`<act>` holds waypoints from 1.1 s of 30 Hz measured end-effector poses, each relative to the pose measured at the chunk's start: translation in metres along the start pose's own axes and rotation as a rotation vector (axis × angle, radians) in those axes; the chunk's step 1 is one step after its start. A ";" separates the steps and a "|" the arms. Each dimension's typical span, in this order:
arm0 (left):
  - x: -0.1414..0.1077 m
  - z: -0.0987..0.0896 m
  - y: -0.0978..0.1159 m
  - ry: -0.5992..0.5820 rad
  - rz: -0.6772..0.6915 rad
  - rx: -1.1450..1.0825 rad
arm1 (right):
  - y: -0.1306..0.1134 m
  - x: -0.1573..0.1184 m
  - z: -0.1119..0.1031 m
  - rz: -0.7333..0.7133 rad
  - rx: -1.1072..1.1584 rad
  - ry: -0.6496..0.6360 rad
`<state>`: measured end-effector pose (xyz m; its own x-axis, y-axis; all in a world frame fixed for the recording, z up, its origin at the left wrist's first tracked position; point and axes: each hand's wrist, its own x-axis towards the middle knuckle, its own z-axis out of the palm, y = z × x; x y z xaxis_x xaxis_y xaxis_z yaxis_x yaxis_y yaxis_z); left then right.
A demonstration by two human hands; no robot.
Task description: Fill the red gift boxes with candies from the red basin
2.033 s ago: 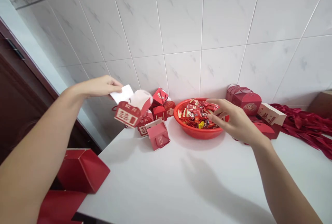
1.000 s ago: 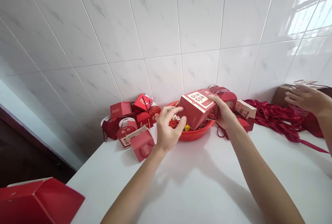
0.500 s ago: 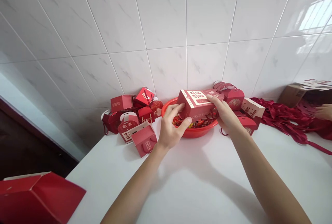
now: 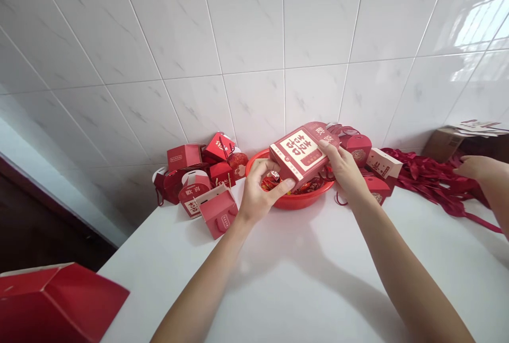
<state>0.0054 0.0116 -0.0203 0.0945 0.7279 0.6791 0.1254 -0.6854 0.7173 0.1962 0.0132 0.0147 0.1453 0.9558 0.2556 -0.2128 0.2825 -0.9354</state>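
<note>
A red and cream gift box point(image 4: 300, 153) printed with large characters is held tilted above a red plastic basin point(image 4: 296, 203). My left hand point(image 4: 260, 189) grips its lower left end, thumb at the front edge and fingers at the side. Around its right side closes my right hand point(image 4: 342, 165), thumb on the printed face; the fingers beneath are hidden. Colourful wrapped candies point(image 4: 312, 185) show in the basin under the box.
Several red gift boxes point(image 4: 218, 211) cluster left of the basin, more point(image 4: 358, 148) on its right. Dark red ribbons point(image 4: 433, 181) spread rightward beside another person's hand point(image 4: 483, 170). A cardboard box point(image 4: 441, 144) stands behind them. A large red box point(image 4: 59, 300) fills the near left corner.
The gift box has turned in my hands so its printed face shows more fully. At the right, the other person's hand has reached further in over the ribbons.
</note>
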 end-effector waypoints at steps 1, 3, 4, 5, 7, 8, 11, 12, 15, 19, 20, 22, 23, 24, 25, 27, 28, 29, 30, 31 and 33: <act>-0.001 0.001 0.000 0.025 0.019 0.018 | 0.001 0.001 0.000 0.020 0.017 0.000; -0.003 0.002 -0.001 0.073 0.053 0.035 | 0.004 0.003 0.000 0.055 0.049 0.001; -0.004 0.003 -0.002 0.089 0.069 0.038 | 0.006 0.005 0.000 0.072 0.060 0.005; -0.004 0.003 -0.002 0.101 0.084 0.039 | 0.007 0.006 0.000 0.089 0.067 0.010; -0.004 0.003 -0.003 0.116 0.111 0.052 | 0.009 0.009 -0.002 0.117 0.081 0.017; -0.004 0.002 -0.003 0.121 0.119 0.065 | 0.010 0.011 -0.003 0.124 0.091 0.010; -0.002 0.000 -0.005 0.150 0.111 0.084 | 0.007 0.012 -0.010 0.133 0.095 -0.051; -0.002 0.000 -0.005 0.165 0.099 0.080 | 0.005 0.012 -0.013 0.145 0.076 -0.087; -0.001 -0.002 -0.007 0.210 0.074 0.060 | -0.001 0.010 -0.024 0.193 -0.042 -0.202; -0.003 -0.001 -0.006 0.207 0.067 0.027 | -0.005 0.009 -0.034 0.124 -0.087 -0.292; -0.004 0.001 -0.006 0.195 0.070 0.022 | -0.005 0.008 -0.035 0.086 -0.061 -0.296; -0.006 0.004 -0.006 0.166 0.077 0.023 | -0.005 0.008 -0.034 0.025 -0.011 -0.294; -0.007 0.006 -0.006 0.151 0.073 0.024 | -0.005 0.008 -0.033 0.012 0.004 -0.295; -0.008 0.008 -0.007 0.132 0.059 0.021 | -0.005 0.008 -0.032 0.013 0.014 -0.298; -0.009 0.009 -0.007 0.113 0.030 0.013 | -0.004 0.008 -0.032 0.024 0.021 -0.303; -0.010 0.010 -0.008 0.094 -0.054 -0.006 | -0.003 0.009 -0.030 0.060 0.042 -0.297; -0.010 0.010 -0.009 0.098 -0.091 -0.008 | -0.002 0.009 -0.030 0.079 0.054 -0.291; -0.010 0.009 -0.010 0.112 -0.118 -0.004 | -0.001 0.010 -0.030 0.097 0.066 -0.288; -0.009 0.008 -0.011 0.132 -0.129 0.006 | -0.001 0.010 -0.030 0.113 0.077 -0.291; -0.009 0.007 -0.012 0.151 -0.126 0.021 | 0.000 0.010 -0.030 0.127 0.086 -0.300; -0.008 0.003 -0.012 0.167 -0.082 0.058 | 0.000 0.010 -0.031 0.144 0.107 -0.322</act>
<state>0.0062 0.0142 -0.0350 -0.0830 0.7647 0.6390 0.1833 -0.6186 0.7641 0.2271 0.0207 0.0095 -0.2010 0.9583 0.2033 -0.3112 0.1343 -0.9408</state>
